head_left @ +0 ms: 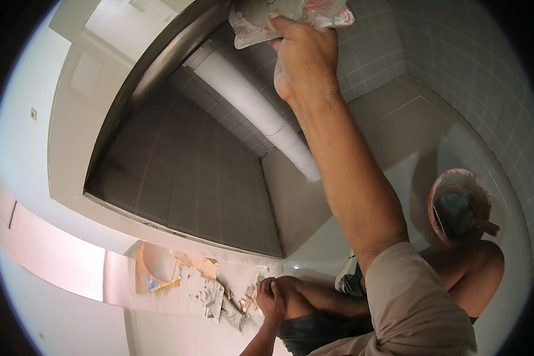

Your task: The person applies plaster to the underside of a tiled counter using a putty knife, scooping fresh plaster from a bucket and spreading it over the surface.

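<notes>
Nearest, the left hand (271, 299) rests closed over a bent knee (288, 288), just beside scattered tile debris (216, 291) on the floor. A mortar-stained bucket (460, 204) stands to the right on the pale floor. Farthest, the raised right hand (302, 56) grips a mortar-smeared trowel (291, 18) near the white pipe (255, 107) against the grey tiled wall (184, 172).

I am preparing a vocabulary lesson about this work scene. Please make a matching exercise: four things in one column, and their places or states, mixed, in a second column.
1. right hand
2. left hand
3. bucket
4. white pipe

a. standing on the floor, grey mortar inside
b. running along the tiled wall
c. raised, gripping a mortar-smeared flat tool
d. resting on a knee

Pairs: 1-c, 2-d, 3-a, 4-b
</notes>
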{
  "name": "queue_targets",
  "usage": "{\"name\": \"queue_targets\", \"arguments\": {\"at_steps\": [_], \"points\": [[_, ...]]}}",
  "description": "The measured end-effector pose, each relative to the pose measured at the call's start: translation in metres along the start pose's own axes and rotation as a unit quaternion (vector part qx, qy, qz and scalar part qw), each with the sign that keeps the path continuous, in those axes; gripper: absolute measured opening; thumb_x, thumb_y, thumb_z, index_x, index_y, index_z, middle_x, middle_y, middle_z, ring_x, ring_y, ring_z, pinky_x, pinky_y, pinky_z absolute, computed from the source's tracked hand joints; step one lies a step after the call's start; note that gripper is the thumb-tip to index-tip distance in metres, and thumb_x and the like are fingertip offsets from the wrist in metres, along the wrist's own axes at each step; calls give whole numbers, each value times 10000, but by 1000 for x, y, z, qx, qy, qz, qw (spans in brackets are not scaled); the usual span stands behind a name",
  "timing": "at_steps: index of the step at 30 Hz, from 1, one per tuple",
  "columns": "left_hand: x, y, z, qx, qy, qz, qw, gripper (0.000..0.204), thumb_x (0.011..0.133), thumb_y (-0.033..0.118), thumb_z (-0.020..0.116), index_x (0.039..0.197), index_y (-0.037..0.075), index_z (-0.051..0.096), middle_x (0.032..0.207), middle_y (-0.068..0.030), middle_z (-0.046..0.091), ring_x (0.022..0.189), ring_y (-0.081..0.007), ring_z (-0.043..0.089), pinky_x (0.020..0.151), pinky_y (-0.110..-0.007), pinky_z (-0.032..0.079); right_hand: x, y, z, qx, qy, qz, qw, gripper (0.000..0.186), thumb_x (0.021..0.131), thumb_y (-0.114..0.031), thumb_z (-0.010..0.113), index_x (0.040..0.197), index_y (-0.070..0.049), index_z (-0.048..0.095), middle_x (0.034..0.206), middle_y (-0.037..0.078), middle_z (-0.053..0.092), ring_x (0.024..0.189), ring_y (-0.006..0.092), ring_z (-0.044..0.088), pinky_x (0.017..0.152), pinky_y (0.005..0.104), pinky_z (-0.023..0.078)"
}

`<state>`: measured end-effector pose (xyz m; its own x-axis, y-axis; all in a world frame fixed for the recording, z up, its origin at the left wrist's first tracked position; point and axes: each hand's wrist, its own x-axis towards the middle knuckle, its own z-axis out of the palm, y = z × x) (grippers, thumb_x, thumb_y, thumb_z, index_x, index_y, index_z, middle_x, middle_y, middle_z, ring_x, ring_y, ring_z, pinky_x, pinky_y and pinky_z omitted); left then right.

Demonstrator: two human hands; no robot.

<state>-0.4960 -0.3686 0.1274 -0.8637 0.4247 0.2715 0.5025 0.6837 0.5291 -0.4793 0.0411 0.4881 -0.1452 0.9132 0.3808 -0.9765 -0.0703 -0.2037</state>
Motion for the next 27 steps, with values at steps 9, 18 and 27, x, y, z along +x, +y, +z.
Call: {"name": "queue_targets", "arguments": {"at_steps": [9,18,27], "points": [[-2,-10,-1,-5,4,0,1000,317,984,247,500,1059,7,692,1077,-191,680,1035,-396,632,922,-458,499,-57,35,33,56,-54,-37,996,228,857,45,645,1077,2,606,1038,78,664,930,190,639,814,334,489],[-3,-6,2,-9,-2,-20,1000,302,975,229,510,1062,-1,685,1074,-204,677,1030,-402,632,920,-471,496,-144,44,55,-126,-100,-95,982,227,937,-16,601,1145,50,542,1055,106,627,965,185,576,864,357,479],[-7,-2,-8,4,19,5,1000,275,933,166,511,1027,-26,683,1049,-208,671,1004,-412,624,912,-472,495,-104,-13,-71,-227,-163,-14,960,433,920,-42,613,1331,33,499,1231,181,588,1136,271,609,972,399,486]]}}
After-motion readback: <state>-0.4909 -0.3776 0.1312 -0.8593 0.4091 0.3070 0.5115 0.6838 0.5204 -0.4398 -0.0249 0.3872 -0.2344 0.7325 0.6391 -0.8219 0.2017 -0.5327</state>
